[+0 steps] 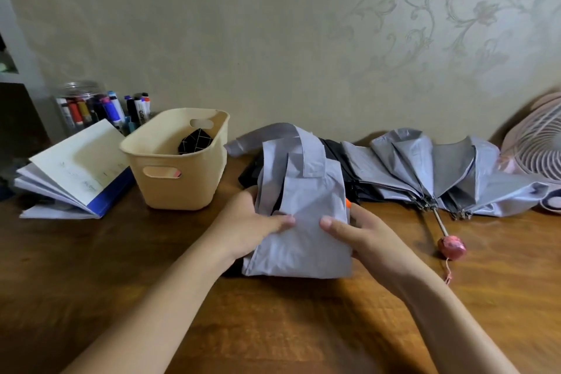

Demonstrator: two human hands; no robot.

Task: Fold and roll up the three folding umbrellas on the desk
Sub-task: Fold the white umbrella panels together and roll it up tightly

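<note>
A: Holding what?
B: You are clasping the pale grey fabric folding umbrella (306, 191), left hand (252, 222) and right hand (361, 234) curling round its sides.
A: Where?
B: It is sitting centre on the brown wooden desk (273, 328).

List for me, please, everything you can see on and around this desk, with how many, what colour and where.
held umbrella: one, grey, desk centre, partly folded
loose umbrella: one, grey with pink handle, lying at right
dark cloth: one, black, behind the held umbrella; cannot tell what it is
basket: one, cream, left of centre
checked item: one, black, inside the basket
book: one, white pages and blue cover, open at far left
markers: several, mixed colours, by the wall behind the book
fan: one, pink, right edge
desk: one, brown wood
left hand: grips the held umbrella's left side
right hand: grips its right side
</note>
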